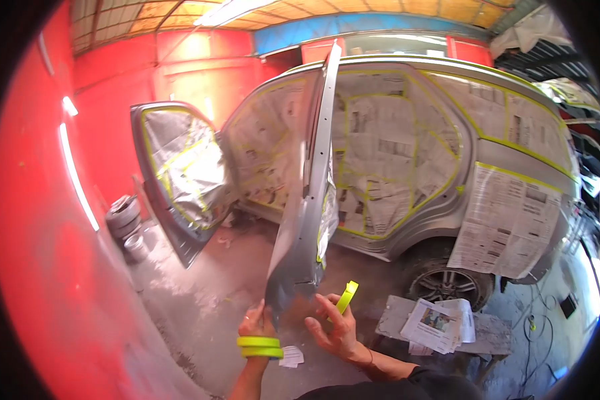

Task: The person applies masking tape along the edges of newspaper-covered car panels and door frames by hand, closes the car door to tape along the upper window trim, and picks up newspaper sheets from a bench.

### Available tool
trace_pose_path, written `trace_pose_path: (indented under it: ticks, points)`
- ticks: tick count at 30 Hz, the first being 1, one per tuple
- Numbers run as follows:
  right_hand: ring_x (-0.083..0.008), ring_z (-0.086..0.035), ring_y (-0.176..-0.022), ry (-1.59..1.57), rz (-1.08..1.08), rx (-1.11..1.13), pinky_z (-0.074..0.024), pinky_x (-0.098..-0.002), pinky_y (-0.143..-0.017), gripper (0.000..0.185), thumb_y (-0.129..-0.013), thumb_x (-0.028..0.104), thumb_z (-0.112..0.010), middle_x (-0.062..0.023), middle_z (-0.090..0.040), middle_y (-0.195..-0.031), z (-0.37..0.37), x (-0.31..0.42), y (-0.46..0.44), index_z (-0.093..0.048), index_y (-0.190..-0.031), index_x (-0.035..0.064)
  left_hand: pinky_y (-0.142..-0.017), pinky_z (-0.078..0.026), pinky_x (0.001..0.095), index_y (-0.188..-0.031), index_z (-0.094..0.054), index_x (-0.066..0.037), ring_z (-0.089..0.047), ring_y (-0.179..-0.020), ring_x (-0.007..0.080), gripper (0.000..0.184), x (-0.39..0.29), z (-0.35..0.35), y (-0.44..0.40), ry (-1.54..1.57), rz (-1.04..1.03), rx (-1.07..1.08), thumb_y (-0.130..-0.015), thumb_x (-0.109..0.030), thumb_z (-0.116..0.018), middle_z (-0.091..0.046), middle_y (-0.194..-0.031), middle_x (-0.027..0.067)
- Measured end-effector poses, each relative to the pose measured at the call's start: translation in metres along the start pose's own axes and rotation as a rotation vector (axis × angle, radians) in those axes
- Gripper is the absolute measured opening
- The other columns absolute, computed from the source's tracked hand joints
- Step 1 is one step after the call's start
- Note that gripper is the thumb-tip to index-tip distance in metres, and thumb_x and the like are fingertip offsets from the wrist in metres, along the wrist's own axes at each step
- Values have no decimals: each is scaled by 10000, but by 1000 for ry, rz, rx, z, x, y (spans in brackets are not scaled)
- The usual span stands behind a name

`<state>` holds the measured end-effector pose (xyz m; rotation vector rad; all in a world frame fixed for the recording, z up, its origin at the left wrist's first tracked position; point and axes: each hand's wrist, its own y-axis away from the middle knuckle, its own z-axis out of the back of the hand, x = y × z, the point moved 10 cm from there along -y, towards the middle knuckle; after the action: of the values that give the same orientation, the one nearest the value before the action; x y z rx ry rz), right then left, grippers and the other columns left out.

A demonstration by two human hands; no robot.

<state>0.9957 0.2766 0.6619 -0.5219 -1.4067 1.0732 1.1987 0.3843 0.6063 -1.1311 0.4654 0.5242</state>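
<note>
A grey car door stands open in front of me, seen nearly edge-on. My left hand is at its lower outer corner, fingers bent against the edge; the fingertips are partly hidden. Rolls of yellow masking tape circle my left wrist like bracelets. In my right hand, just right of the door's bottom, is another roll of yellow masking tape, held upright by the fingers. The thumb and some fingers of that hand are spread towards the door edge. Newspaper edged with yellow tape covers the door's inner side.
Behind the door stands a grey car body, its openings masked with newspaper. Another open door is at left. Newspaper sheets lie on a low bench at right. Buckets stand by the red wall. Hoses trail at right.
</note>
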Motion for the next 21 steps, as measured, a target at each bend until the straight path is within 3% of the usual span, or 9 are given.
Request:
trace_pose_path:
  ticks: [4, 8, 9, 10, 12, 14, 16, 18, 21]
  points:
    - [-215, -590, -835, 94, -58, -149, -511, -334, -706, 640, -808, 170, -812, -142, -572, -1129, 17, -10, -2, -527, -1363, 29, -687, -543, 338, -1207, -703, -78, -694, -760, 254, 332, -55, -36, 17, 231, -49, 199, -876, -106, -714, -687, -909, 132]
    - [-254, -602, -872, 283, -159, -162, -511, -365, -725, 568, -848, 202, -784, -163, -598, -1074, 49, -42, 3, -550, -1332, 19, -766, -551, 358, -1223, -677, -24, -696, -840, 302, 383, -107, -89, 27, 425, -129, 448, -842, -53, -706, -680, -991, 167]
    - [-324, -639, -882, 364, -149, -147, -521, -399, -726, 504, -888, 220, -742, -199, -625, -1068, 57, -51, 3, -564, -1317, 24, -791, -553, 369, -1223, -674, -22, -694, -872, 317, 393, -119, -105, 31, 468, -165, 515, -833, -54, -708, -678, -1023, 176]
    - [-324, -639, -882, 390, -148, -165, -521, -399, -726, 504, -888, 220, -742, -199, -625, -1068, 67, -56, 4, -564, -1317, 24, -791, -553, 369, -1223, -674, -22, -694, -872, 317, 393, -125, -120, 33, 491, -182, 529, -833, -54, -708, -678, -1023, 176]
    - [-386, -668, -879, 337, -303, -293, -527, -433, -717, 459, -914, 214, -707, -234, -644, -1074, 97, -81, 8, -568, -1312, 33, -816, -551, 381, -1261, -665, -83, -678, -930, 331, 454, -152, -143, 40, 492, -390, 494, -814, -104, -741, -681, -1067, 157]
    - [-412, -680, -840, 477, -248, -309, -533, -438, -696, 460, -926, 188, -683, -255, -660, -1041, 126, -87, 2, -550, -1339, 36, -899, -527, 407, -1260, -663, -80, -658, -1006, 346, 469, -169, -165, 47, 501, -428, 524, -799, -110, -743, -677, -1121, 160]
    - [-304, -675, -833, 532, -227, -291, -530, -375, -729, 499, -895, 104, -707, -185, -685, -975, 149, -94, -2, -533, -1343, -31, -919, -516, 430, -1217, -678, -67, -652, -1014, 350, 421, -188, -180, 58, 521, -583, 481, -806, -133, -743, -679, -1115, 153]
    - [-325, -687, -812, 465, -207, -284, -542, -384, -711, 494, -888, 77, -691, -187, -692, -926, 165, -99, -8, -534, -1345, -28, -938, -513, 447, -1193, -668, -5, -646, -1049, 350, 408, -187, -191, 57, 579, -592, 431, -818, -153, -731, -657, -1177, 184]
    - [-348, -680, -669, 396, -172, -3, -547, -406, -601, 501, -877, 150, -709, -187, -678, -802, 167, -111, -15, -570, -1353, 78, -996, -487, 453, -1122, -686, 20, -641, -1056, 375, 384, -194, -162, 15, 548, -472, 196, -882, -279, -689, -676, -1129, 197]
